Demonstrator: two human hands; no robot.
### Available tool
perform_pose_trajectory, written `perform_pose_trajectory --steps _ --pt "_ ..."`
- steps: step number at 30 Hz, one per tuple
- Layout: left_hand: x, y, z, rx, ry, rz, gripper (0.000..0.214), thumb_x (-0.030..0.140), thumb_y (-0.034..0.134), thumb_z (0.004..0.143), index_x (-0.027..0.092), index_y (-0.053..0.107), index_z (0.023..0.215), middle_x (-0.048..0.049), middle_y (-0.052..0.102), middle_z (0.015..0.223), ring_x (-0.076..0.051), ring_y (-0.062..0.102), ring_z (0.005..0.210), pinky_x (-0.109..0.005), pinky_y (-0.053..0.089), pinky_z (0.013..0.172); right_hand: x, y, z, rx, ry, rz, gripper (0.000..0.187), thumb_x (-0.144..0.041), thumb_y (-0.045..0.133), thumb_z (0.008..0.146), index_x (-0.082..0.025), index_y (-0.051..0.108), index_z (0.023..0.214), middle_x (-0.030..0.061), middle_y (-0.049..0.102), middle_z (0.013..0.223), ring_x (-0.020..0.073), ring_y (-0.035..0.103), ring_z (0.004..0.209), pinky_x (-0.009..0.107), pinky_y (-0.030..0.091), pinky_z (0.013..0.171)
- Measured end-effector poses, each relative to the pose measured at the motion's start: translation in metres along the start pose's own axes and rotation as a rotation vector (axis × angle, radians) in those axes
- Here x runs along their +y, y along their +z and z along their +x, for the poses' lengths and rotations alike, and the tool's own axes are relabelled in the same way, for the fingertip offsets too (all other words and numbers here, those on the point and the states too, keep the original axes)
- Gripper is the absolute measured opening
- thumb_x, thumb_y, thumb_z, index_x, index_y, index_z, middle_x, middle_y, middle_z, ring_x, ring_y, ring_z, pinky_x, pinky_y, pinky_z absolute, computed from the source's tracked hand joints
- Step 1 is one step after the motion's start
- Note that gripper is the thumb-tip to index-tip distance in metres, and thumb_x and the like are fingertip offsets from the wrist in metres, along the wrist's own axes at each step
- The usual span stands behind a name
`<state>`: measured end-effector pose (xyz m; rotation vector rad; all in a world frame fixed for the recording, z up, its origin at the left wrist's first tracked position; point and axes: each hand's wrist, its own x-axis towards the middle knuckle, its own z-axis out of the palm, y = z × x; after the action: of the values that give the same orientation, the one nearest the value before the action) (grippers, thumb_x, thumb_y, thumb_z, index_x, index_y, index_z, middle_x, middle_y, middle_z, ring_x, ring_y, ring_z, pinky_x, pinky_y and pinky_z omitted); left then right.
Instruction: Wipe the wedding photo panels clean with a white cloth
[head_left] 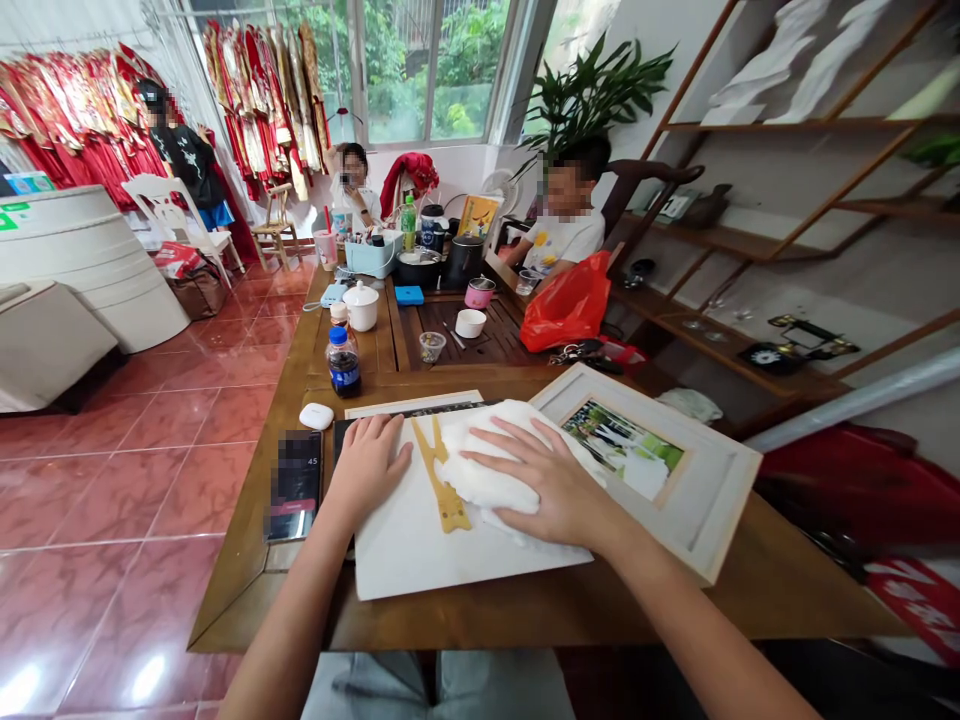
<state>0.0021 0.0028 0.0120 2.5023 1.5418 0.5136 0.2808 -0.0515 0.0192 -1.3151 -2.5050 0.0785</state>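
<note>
Pressing down flat, the open right hand (551,485) spreads across white wadding (487,465), grasping nothing; the open left hand (367,470) steadies the white board (465,560), framed photo (645,470) at two o'clock.

The wooden counter (480,610) holds a white board (420,560) under the fingers (510,440). A phone (295,485) lies left of them, a picture frame (720,510) right.

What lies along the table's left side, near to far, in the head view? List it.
Phone → earbud case → bottle → lidded cup → blue tub
</note>
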Motion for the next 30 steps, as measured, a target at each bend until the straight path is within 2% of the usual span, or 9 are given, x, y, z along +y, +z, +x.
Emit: perform_pose_trajectory --steps 4,8,11,18,21,25,27,30 --pt "0.000 0.000 0.000 0.004 0.007 0.001 0.041 0.037 0.044 0.104 0.022 0.053 0.141 -0.0091 0.060 0.138 -0.027 0.052 0.132 -0.046 0.033 0.120 0.011 0.003 0.024 0.013 0.024 0.006 0.063 -0.040 0.064 0.083 -0.039 0.057 0.146 0.0041 0.051 0.157 0.0379 0.039 0.147 0.071 0.020 0.117" --pt "0.001 0.002 -0.001 0.018 -0.023 0.012 0.041 0.039 0.045 0.104 0.024 0.054 0.141 -0.0085 0.061 0.136 -0.028 0.053 0.130 -0.046 0.035 0.118 0.015 0.007 0.027 0.032 0.022 0.006 0.061 -0.043 0.062 0.086 -0.038 0.056 0.147 0.0043 0.049 0.158 0.0382 0.038 0.148 0.072 0.019 0.118" --pt "0.001 0.004 -0.001 0.027 -0.051 0.014 0.040 0.040 0.046 0.103 0.025 0.054 0.139 -0.0082 0.060 0.135 -0.028 0.053 0.130 -0.046 0.037 0.117 0.010 0.007 0.013 0.029 -0.011 -0.004 0.062 -0.046 0.062 0.087 -0.039 0.054 0.148 0.0043 0.049 0.158 0.0375 0.038 0.149 0.071 0.019 0.118" --pt "0.001 0.004 -0.001 0.028 -0.054 0.004 0.041 0.040 0.045 0.104 0.023 0.053 0.140 -0.0089 0.060 0.136 -0.028 0.053 0.130 -0.046 0.036 0.117 -0.012 0.009 -0.041 0.039 -0.058 -0.028 0.070 -0.048 0.065 0.087 -0.039 0.047 0.153 0.0058 0.044 0.161 0.0398 0.037 0.149 0.071 0.022 0.117" --pt "0.000 0.003 0.000 0.017 -0.027 0.004 0.040 0.039 0.044 0.104 0.024 0.053 0.140 -0.0091 0.060 0.137 -0.028 0.052 0.132 -0.047 0.035 0.118 -0.011 0.008 -0.050 0.043 -0.051 0.041 0.065 -0.048 0.060 0.091 -0.038 0.048 0.153 0.0059 0.047 0.160 0.0391 0.037 0.149 0.070 0.025 0.117" --pt "0.000 0.002 0.000 0.010 -0.011 0.012 0.040 0.038 0.043 0.104 0.024 0.053 0.141 -0.0097 0.060 0.137 -0.028 0.052 0.133 -0.047 0.036 0.118 -0.001 0.004 -0.037 0.095 0.050 0.183 0.055 -0.050 0.050 0.098 -0.034 0.053 0.151 0.0076 0.051 0.156 0.0361 0.041 0.147 0.066 0.029 0.119" --pt "-0.001 0.002 0.000 0.009 -0.015 0.013 0.041 0.039 0.043 0.104 0.024 0.053 0.141 -0.0098 0.060 0.137 -0.028 0.052 0.132 -0.047 0.036 0.117 0.002 0.002 -0.022 0.112 0.103 0.207 0.053 -0.050 0.049 0.099 -0.034 0.054 0.150 0.0080 0.053 0.155 0.0358 0.042 0.147 0.067 0.029 0.118" --pt "-0.001 0.002 0.000 0.006 -0.012 0.015 0.041 0.039 0.042 0.105 0.024 0.054 0.141 -0.0098 0.060 0.138 -0.028 0.052 0.133 -0.047 0.036 0.117 0.002 0.001 0.008 0.056 0.114 0.162 0.051 -0.050 0.049 0.099 -0.036 0.056 0.147 0.0072 0.052 0.156 0.0370 0.040 0.147 0.072 0.026 0.117"
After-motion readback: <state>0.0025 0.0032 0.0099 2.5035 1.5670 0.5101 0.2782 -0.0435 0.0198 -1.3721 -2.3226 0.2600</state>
